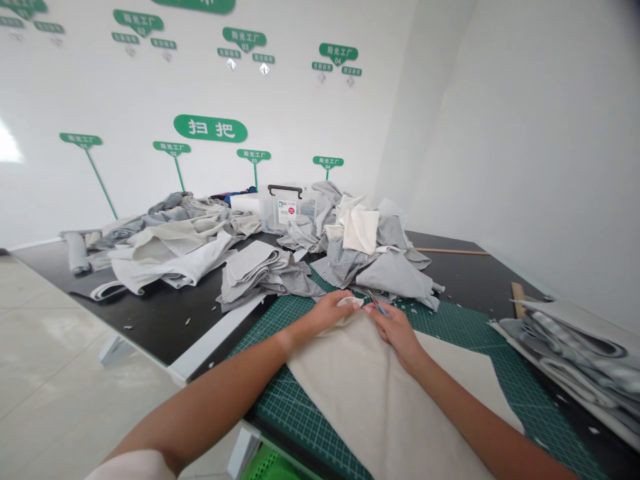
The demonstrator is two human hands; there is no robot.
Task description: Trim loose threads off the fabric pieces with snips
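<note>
A large cream cloth [370,393] lies over the green cutting mat [300,393] and hangs toward the near edge. My left hand [333,312] is closed on the cloth's far edge, which bunches up at the fingertips. Just to the right, my right hand [395,330] is closed around a small slim tool [379,305] with a metal tip and a blue part. Its thumb and finger also meet the cloth edge, close to the left fingertips. The tool's exact type is too small to tell.
Grey and white cloths [255,267] are heaped beyond the mat, with another pile [380,247] before a clear lidded box [283,210]. Folded fabric [575,353] is stacked at the right. A wooden strip [453,251] lies at the back. Small scraps dot the black table [165,327].
</note>
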